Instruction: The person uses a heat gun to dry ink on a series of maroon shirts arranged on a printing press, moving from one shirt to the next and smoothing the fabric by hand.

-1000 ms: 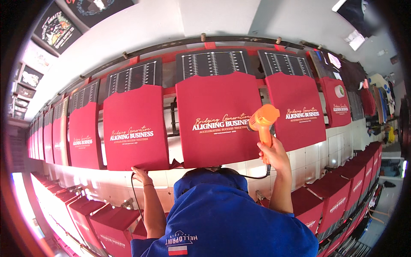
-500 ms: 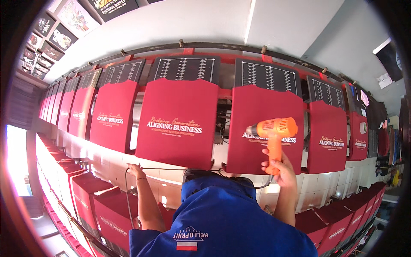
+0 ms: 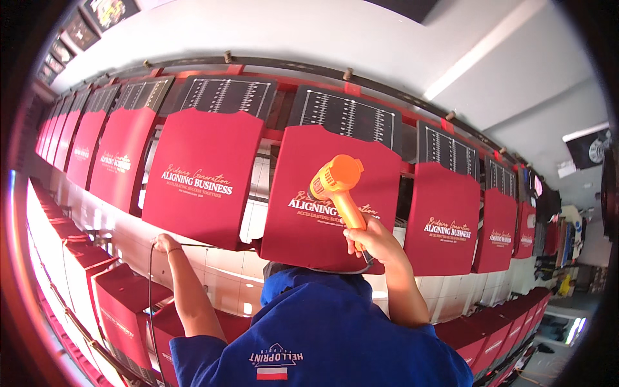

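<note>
Room: white wall and ceiling above a long printing line, with framed prints high up on the left wall.
Line: a curving row of dark red shirts pulled over black pallets [image 3: 348, 115] marked with white grids; each shirt carries pale lettering on its front.
Right hand [image 3: 373, 242]: fingers wrapped shut round the handle of an orange heat gun [image 3: 338, 188], raised at head height.
Heat gun: tilted, its barrel pointing up and left, held just in front of the print on the middle red shirt [image 3: 329, 193]; whether it touches the cloth I cannot tell.
Left hand [image 3: 162, 243]: closed on a thin black cable [image 3: 152, 284], at the lower edge of the neighbouring red shirt [image 3: 203, 175].
Cable: drops from the left fist past the forearm.
Person: blue top [image 3: 322, 335], seen from behind, standing close to the line.
Lower row: more red shirts on boards [image 3: 119, 309], running away on both sides.
</note>
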Tool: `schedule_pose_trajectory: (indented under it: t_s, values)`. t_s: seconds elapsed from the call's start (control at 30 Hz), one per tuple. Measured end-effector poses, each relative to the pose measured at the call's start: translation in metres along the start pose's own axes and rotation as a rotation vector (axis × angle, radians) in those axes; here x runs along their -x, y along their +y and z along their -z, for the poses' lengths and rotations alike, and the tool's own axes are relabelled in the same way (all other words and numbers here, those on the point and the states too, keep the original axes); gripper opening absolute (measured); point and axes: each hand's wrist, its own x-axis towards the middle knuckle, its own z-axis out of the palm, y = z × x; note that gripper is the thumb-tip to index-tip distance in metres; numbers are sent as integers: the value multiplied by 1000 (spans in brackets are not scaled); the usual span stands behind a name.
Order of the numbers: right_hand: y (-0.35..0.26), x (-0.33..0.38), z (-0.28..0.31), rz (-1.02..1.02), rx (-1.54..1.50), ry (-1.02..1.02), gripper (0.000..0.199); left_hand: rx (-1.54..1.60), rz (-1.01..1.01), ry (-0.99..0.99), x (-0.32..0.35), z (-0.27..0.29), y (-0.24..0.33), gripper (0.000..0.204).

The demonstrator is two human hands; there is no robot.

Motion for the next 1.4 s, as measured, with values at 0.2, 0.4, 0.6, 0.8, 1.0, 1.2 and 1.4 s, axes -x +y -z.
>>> schedule_pose_trajectory:
  t_s: [0.2,0.4,0.6,0.8,1.0,1.2,1.4]
  values:
    - [-25,-30,-40,-37,79,-10,22,6,199,-31,82,-21,-5,53]
    - [-18,-37,-60,-55,141,21,21,-640,-123,-11,160,-5,10,50]
    - [-16,-36,-62,-62,112,19,19,-869,-127,-81,190,-6,46,58]
    - [-4,-37,-64,-65,108,52,21,-993,-116,40,180,-18,31,61]
    - [-6,-37,-69,-62,163,36,22,-1022,-89,100,186,-22,39,60]
    - [-5,-39,-68,-60,156,29,23,-973,-67,95,186,-22,43,60]
    - [-5,-43,-60,-58,144,21,24,-999,-113,115,188,-21,41,60]
